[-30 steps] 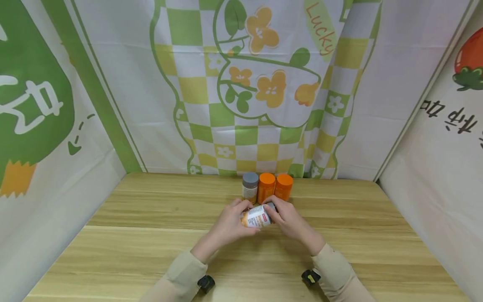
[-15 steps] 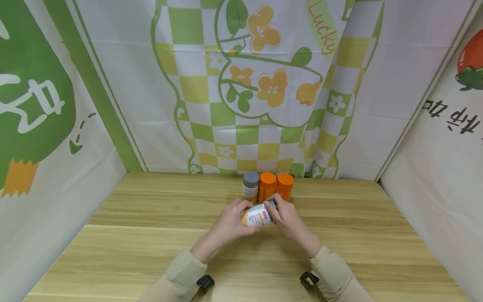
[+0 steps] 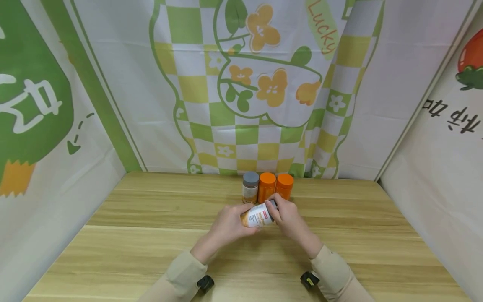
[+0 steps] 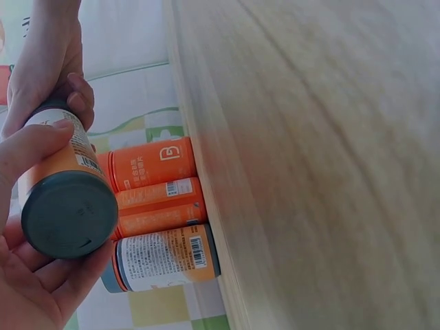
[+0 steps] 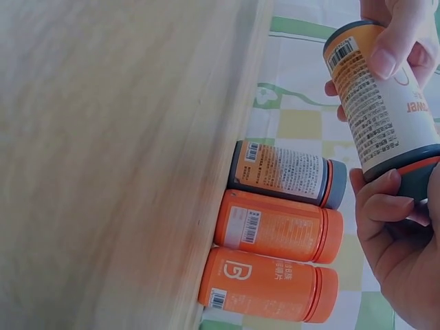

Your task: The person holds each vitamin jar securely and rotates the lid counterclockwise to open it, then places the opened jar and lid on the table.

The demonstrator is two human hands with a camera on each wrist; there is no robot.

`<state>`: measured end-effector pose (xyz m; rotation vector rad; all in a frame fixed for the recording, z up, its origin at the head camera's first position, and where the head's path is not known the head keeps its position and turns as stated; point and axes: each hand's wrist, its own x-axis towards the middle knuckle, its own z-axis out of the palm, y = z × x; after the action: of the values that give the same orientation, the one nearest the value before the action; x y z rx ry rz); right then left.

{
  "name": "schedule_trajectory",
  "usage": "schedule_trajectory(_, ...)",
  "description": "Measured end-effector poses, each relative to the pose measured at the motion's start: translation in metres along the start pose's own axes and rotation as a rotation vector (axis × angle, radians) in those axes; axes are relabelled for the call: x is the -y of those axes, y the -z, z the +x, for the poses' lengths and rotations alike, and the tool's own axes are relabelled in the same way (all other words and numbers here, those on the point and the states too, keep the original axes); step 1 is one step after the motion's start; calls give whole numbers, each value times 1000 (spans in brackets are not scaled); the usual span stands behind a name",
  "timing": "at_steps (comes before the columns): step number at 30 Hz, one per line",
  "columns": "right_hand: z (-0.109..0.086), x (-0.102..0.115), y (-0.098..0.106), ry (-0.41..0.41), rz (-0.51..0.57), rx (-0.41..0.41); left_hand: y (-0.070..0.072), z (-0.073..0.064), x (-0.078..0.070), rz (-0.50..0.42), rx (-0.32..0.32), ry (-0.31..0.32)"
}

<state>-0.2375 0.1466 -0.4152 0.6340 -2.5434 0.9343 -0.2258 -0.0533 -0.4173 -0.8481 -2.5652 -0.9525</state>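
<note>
A white and orange supplement bottle [image 3: 258,215] with a grey lid is held tilted above the table, its lid end toward the right. My left hand [image 3: 229,222] grips the body near the base, thumb across the label; the dark base [image 4: 70,214] faces the left wrist camera. Around the grey lid [image 5: 418,180] curl the fingers of my right hand [image 3: 289,217]. Just beyond the hands stand a similar grey-lidded bottle [image 3: 250,187] and two orange bottles, the middle one [image 3: 266,186] and the right one [image 3: 284,186], side by side.
The wooden table [image 3: 151,235] reaches back to a checkered curtain [image 3: 226,138], close behind the row of bottles. Printed fabric walls stand at the left [image 3: 102,176] and right [image 3: 426,176].
The right hand shifts slightly around the lid, and the held bottle rolls a little. The left hand's fingers adjust on the body. The three standing bottles stay put.
</note>
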Motion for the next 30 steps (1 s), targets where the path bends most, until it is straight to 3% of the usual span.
schedule_trajectory(12,-1,-2,5,108,-82,0,1,0,-1,-48,5,22)
schedule_trajectory(30,-4,-4,8,209,-149,-40,3,2,-2,-15,5,-2)
